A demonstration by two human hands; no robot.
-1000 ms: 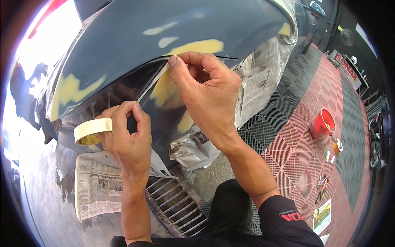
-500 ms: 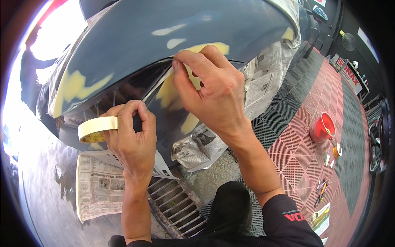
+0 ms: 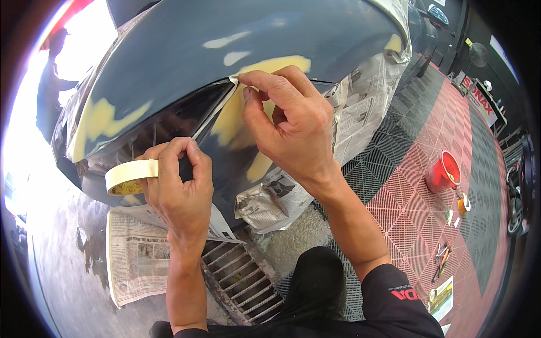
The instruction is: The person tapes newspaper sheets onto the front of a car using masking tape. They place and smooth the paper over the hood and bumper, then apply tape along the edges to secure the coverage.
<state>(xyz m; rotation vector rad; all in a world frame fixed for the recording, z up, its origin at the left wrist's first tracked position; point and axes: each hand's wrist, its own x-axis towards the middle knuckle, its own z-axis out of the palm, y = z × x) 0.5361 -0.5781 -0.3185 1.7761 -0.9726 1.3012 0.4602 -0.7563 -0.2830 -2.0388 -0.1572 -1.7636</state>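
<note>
Left hand (image 3: 183, 180) pinching the tape strip (image 3: 213, 115) beside its roll (image 3: 132, 177); right hand (image 3: 293, 118) at the upper end, pinch unclear; even tension should prevent creases.

Black short-sleeved top (image 3: 344, 331) worn with black trousers (image 3: 316, 279).
The right sleeve (image 3: 380, 284) is plain, dark cloth, leaving the right forearm (image 3: 358, 225) bare; bold red lettering (image 3: 404, 294) curves across it. Left of that sleeve shows a rounded, matte trouser knee; farther left, only a sliver of the left sleeve (image 3: 191, 334).
</note>
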